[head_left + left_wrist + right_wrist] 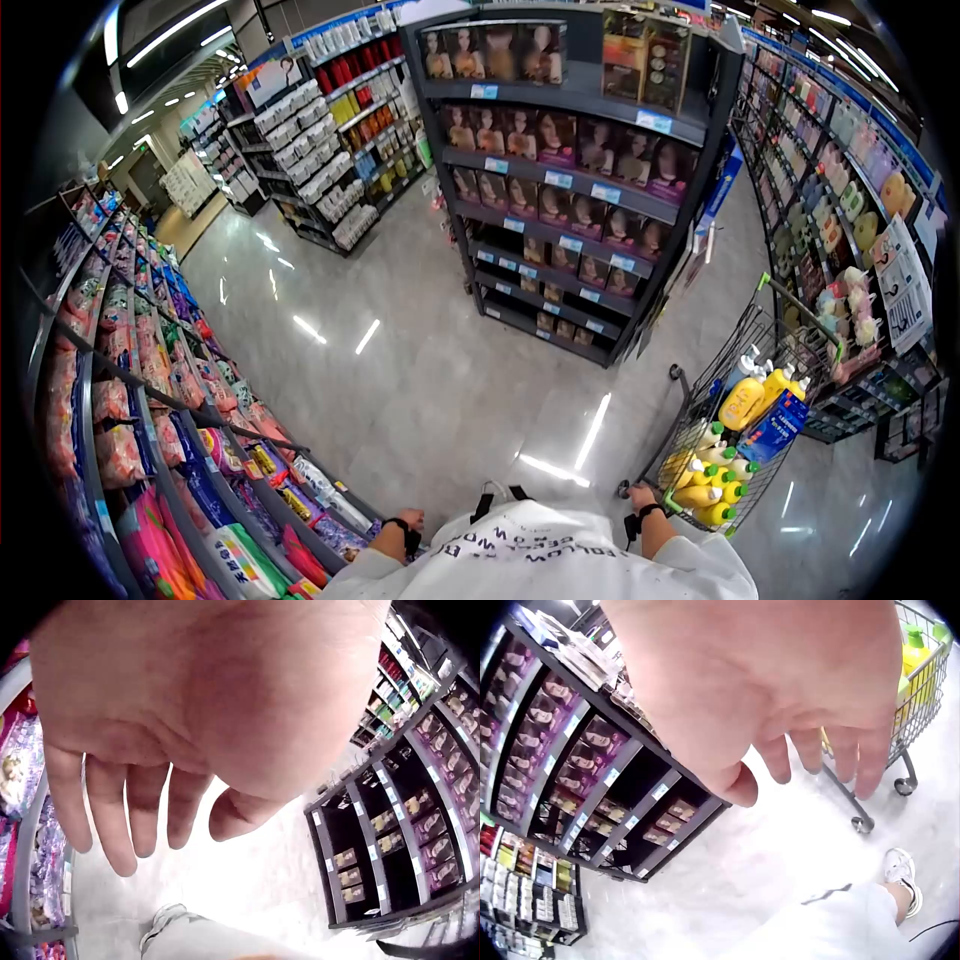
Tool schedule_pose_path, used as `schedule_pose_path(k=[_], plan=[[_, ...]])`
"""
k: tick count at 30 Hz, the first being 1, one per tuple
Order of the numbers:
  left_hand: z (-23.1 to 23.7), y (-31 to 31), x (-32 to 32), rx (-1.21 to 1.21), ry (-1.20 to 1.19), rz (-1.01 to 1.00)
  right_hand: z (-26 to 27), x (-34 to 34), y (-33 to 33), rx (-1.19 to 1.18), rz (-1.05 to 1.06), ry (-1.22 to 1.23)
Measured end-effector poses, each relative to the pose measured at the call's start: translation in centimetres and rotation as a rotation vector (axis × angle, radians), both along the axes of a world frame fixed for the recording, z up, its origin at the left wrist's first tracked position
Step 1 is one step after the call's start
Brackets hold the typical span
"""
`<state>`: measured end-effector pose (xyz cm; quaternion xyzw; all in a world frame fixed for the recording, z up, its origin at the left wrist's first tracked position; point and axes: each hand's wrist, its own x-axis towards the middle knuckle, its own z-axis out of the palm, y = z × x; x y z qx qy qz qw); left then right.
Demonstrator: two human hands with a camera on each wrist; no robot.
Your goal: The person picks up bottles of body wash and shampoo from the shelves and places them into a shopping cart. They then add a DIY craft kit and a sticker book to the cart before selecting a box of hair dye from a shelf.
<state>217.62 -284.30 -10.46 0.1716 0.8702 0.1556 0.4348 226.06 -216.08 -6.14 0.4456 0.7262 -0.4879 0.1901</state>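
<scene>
My left hand (pixel 411 519) hangs beside my body with nothing in it, close to the shelf of packaged goods on the left. In the left wrist view its fingers (pixel 109 802) are loosely extended over the bright floor. On the other side hangs my right hand (pixel 642 498), also holding nothing, near the front of a shopping cart (pixel 690 430). From the right wrist, its relaxed fingers (pixel 806 750) overlap part of the cart. Yellow bottles (pixel 697 495) with green caps, yellow pump bottles (pixel 743 403) and a blue pack (pixel 776 427) lie in the cart.
A dark shelf unit (pixel 590 80) with rows of boxes showing hair portraits stands ahead. Along the left runs a curved-looking shelf of colourful packs (pixel 120 400). More racks (pixel 310 130) stand at the back left, and a long shelf wall (pixel 830 150) lines the right. Grey floor (pixel 400 420) lies between.
</scene>
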Motion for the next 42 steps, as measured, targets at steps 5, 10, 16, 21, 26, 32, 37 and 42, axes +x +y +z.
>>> schedule_pose_path(k=[5,10,16,21,26,32,37,42], plan=[[0.2,-2.2,-10.6,0.260,-0.069,0.569,2.7,-2.7,-6.0,-0.268,-0.089,-0.152],[13.2,11.3,-22.9,0.259,-0.203,0.865,2.3,-6.8,-2.0,-0.230,0.040,0.106],[17.3,24.2,-37.5,0.512,-0.055,0.408,12.7,-20.4,1.6,-0.048,-0.182,0.479],[28.0,38.9,-48.4,0.819,0.154,0.120,24.9,-33.2,3.4,-0.135,-0.167,0.894],[39.6,52.4,-54.7,0.901,0.303,-0.050,32.2,-43.0,8.1,-0.067,-0.039,1.164],[39.2,61.1,-57.9,0.811,0.260,-0.070,28.6,-51.9,12.0,0.067,-0.079,1.194],[34.6,65.2,-59.2,0.711,0.326,-0.197,23.7,-53.4,11.5,0.006,-0.180,1.011],[36.7,69.3,-57.4,0.581,0.529,-0.412,21.0,-54.3,11.9,-0.015,-0.197,1.047]])
